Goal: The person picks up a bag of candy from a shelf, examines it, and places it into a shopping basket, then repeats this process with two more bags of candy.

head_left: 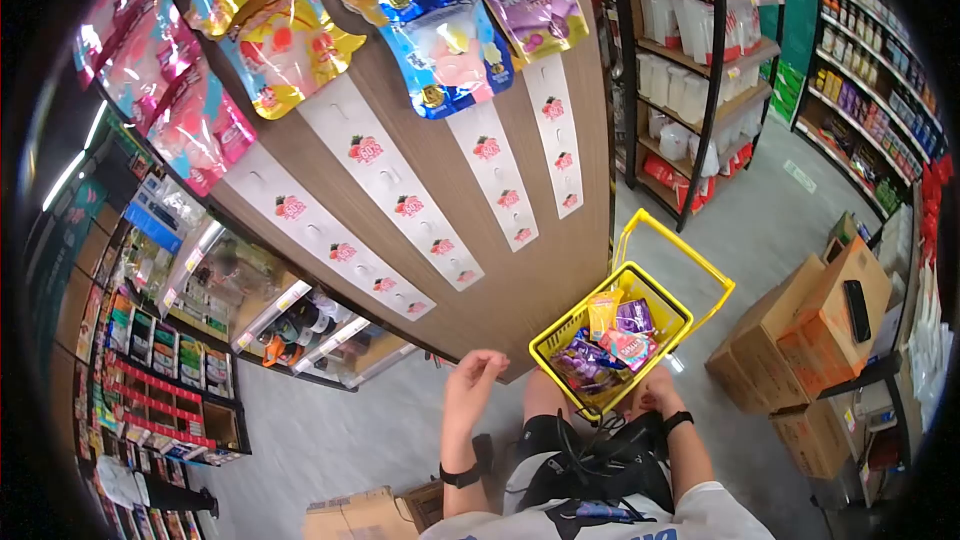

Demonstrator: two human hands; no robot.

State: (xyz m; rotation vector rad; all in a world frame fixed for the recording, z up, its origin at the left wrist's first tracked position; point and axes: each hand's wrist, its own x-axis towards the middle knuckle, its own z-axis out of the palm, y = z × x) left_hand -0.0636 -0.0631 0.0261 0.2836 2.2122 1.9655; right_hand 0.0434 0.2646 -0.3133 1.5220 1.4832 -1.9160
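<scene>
My left hand (472, 386), with a dark band at the wrist, is raised left of the yellow shopping basket (545, 348). Its fingers are bent and pressed together; anything between them is too small to make out. My right hand (656, 392) is closed beside the basket's near right edge, and its grip is partly hidden. Inside the basket lie purple candy bags (590, 362), an orange packet (603, 312) and a pink packet (630, 346). Ahead stands a brown display panel (420, 155) with white printed strips (408, 204) and small hooks.
Blue candy bags (450, 58) and yellow candy bags (285, 45) hang high on the panel. A yellow handle (690, 250) rises behind the basket. Cardboard boxes (790, 340) stand to the right, a black-framed rack (705, 70) behind. Another person (150, 490) is at the lower left.
</scene>
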